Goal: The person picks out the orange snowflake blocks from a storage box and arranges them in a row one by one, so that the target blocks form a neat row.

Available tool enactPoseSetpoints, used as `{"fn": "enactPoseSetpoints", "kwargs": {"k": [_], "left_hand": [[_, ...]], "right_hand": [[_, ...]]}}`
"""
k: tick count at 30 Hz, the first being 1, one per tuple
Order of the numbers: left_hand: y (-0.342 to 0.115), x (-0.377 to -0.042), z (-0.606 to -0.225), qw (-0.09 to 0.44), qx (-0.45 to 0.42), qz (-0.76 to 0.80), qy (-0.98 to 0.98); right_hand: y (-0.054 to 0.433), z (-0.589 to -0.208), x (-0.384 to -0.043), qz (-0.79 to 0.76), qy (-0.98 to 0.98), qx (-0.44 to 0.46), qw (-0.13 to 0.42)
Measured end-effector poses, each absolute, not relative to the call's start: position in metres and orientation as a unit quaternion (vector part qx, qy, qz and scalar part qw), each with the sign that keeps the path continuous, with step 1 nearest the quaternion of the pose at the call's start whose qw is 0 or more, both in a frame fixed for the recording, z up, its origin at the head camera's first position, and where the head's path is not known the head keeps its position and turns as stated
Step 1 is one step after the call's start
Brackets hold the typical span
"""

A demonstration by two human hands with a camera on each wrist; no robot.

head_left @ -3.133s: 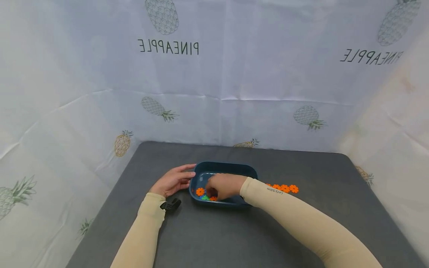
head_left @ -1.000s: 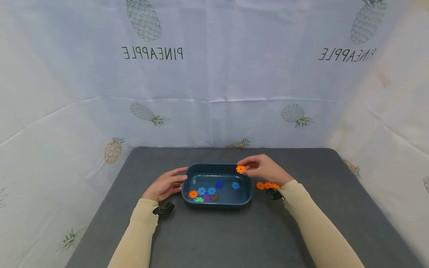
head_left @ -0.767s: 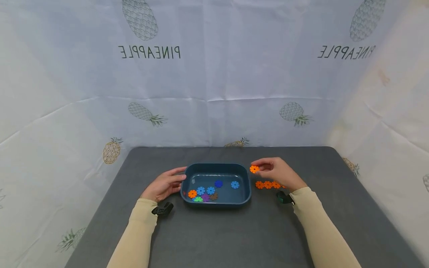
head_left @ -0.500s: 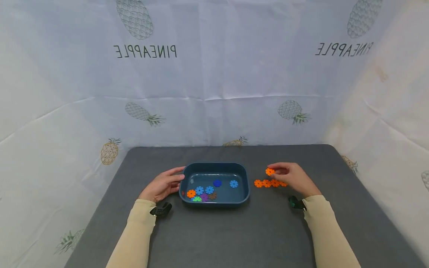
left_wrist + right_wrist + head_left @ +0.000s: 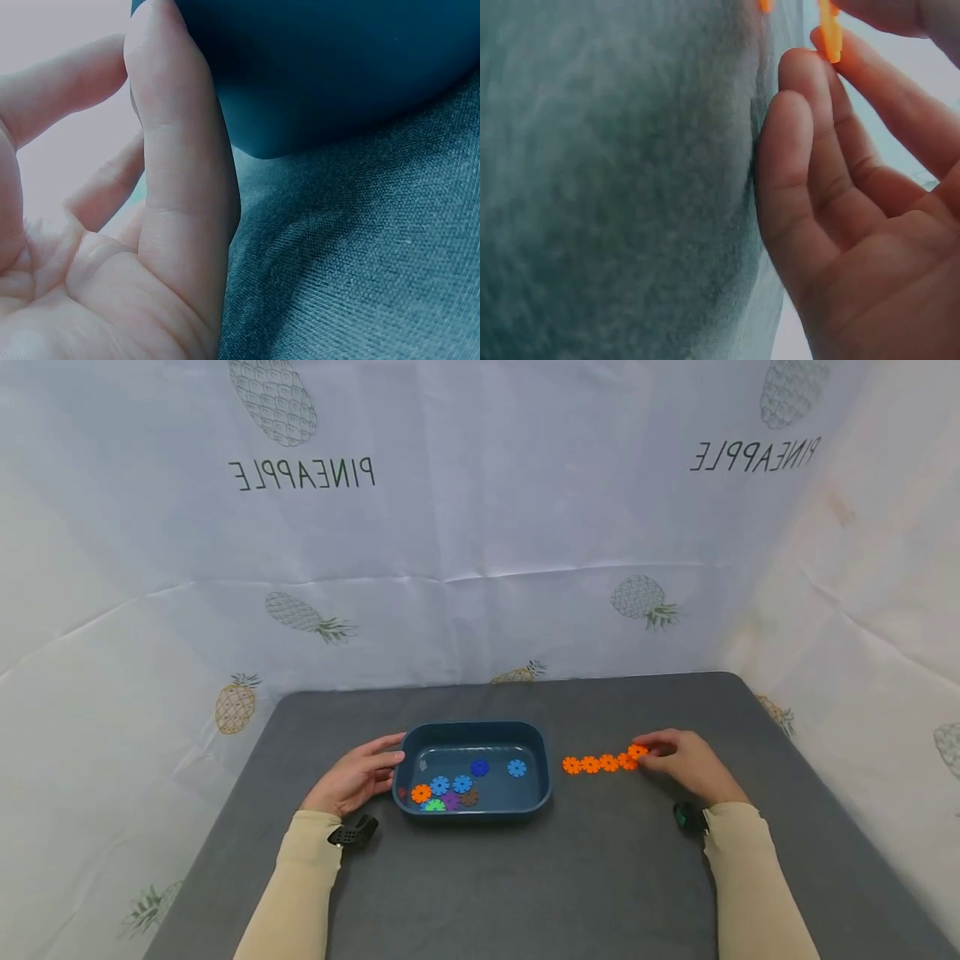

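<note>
My right hand [image 5: 693, 766] pinches an orange notched building disc [image 5: 637, 751] between thumb and fingertips. In the right wrist view that disc [image 5: 830, 31] stands edge-on between the fingertips. It overlaps the right end of a row of several orange discs [image 5: 590, 765] on the table. My left hand [image 5: 357, 781] rests its fingers against the left end of a dark blue tray [image 5: 472, 815]. The left wrist view shows those fingers [image 5: 184, 165] fairly straight at the tray's outer wall. Inside the tray lie light blue discs [image 5: 462, 784], an orange disc [image 5: 422, 793], and purple, green, brown and dark blue ones.
The grey table [image 5: 525, 885] spreads around the tray and the row. Behind and at both sides hangs a white cloth [image 5: 480, 527] printed with pineapples. Each wrist wears a black strap [image 5: 353, 832].
My right hand has come out of the tray with an orange disc and carried it rightward, then down to the row's right end. My left hand stays at the tray.
</note>
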State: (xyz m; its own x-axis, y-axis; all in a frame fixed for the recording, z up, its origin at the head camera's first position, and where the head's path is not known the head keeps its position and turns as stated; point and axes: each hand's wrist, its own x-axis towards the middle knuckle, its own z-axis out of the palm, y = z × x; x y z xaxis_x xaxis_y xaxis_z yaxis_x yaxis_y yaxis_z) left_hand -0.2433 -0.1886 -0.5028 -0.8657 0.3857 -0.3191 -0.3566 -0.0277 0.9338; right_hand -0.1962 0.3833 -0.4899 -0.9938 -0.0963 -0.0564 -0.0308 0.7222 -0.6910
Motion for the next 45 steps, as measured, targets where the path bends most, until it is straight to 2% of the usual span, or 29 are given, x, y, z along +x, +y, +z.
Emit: {"fn": "enactPoseSetpoints", "kwargs": {"k": [45], "left_hand": [[-0.1899, -0.2436, -0.5008, 0.257, 0.010, 0.719, 0.646]], "right_hand": [[0.3886, -0.4874, -0.1982, -0.318, 0.946, -0.016, 0.068]]}}
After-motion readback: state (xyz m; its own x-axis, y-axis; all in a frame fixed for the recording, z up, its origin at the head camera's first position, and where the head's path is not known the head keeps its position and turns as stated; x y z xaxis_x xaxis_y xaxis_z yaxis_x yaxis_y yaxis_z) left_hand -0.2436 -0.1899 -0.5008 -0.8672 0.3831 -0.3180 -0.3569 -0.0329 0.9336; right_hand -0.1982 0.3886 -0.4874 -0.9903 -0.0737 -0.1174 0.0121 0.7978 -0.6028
